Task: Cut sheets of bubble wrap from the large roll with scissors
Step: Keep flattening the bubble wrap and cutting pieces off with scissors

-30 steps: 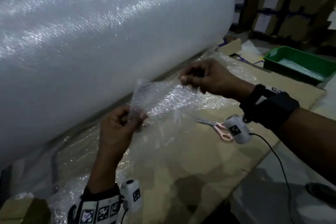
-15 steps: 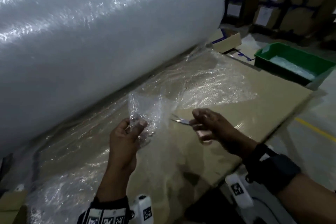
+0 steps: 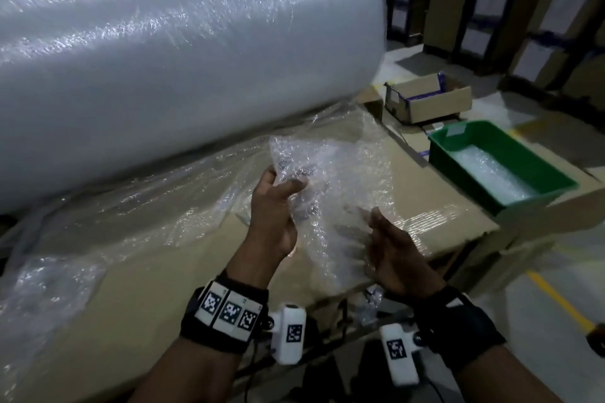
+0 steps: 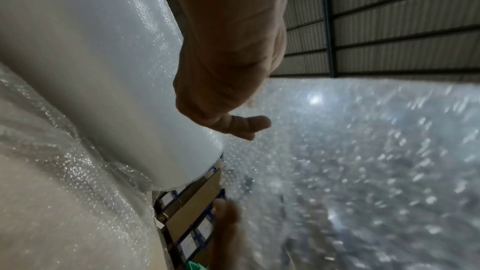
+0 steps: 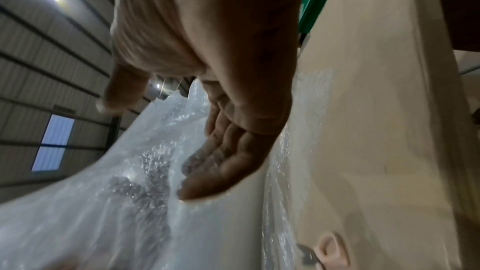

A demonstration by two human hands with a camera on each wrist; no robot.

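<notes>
The large bubble wrap roll (image 3: 170,69) lies across the back of the cardboard-topped table (image 3: 442,219). Its loose end (image 3: 131,213) spreads over the cardboard. A small cut sheet of bubble wrap (image 3: 330,193) hangs in the air in front of me. My left hand (image 3: 284,183) pinches the sheet's upper left edge between thumb and fingers. My right hand (image 3: 373,232) lies flat against the sheet's lower right side, fingers straight and spread. The right wrist view shows the pink-handled scissors (image 5: 328,247) lying on the cardboard below that hand; they are hidden in the head view.
A green tray (image 3: 458,144) with bubble wrap pieces inside sits at the table's right end. An open cardboard box (image 3: 432,105) stands behind it. Shelves of stacked boxes (image 3: 523,10) fill the back right. The table's front edge runs just beyond my wrists.
Half a second ago my right hand was on the scissors; now it holds nothing and lies flat on the sheet. My left hand has carried the sheet up and to the right.
</notes>
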